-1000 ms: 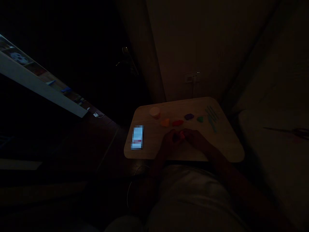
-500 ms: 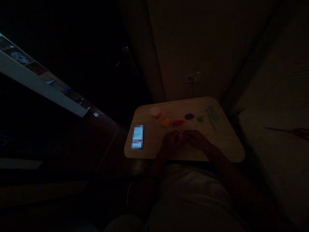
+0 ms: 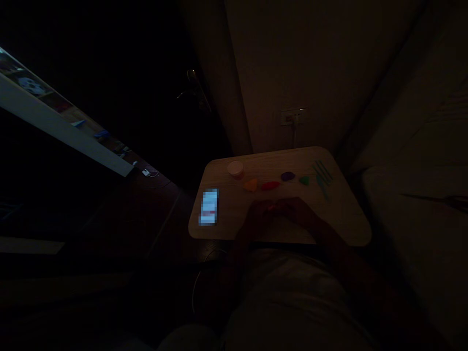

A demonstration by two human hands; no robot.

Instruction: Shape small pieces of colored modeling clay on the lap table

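Note:
Above the near part of the small wooden table, my left hand (image 3: 259, 210) and my right hand (image 3: 293, 209) meet with curled fingers. Between them a bit of a red-orange play dough lump (image 3: 271, 207) shows; the fingers cover most of it. Just beyond the hands lie a red play dough piece (image 3: 270, 185), pointed at its ends, and an orange piece (image 3: 251, 185). A purple lump (image 3: 288, 176) and a small green piece (image 3: 304, 180) sit farther back to the right. The room is very dark, so finger detail is faint.
A pale tub (image 3: 235, 169) stands at the table's back left. A lit phone (image 3: 208, 207) lies at the left edge. Several thin green sticks (image 3: 322, 172) and a blue-green tool (image 3: 322, 187) lie at the right. Scissors (image 3: 444, 199) rest on a pale surface beyond the table.
My hands have closed in around the red-orange lump, and less of it shows. The pieces on the table have stayed in place.

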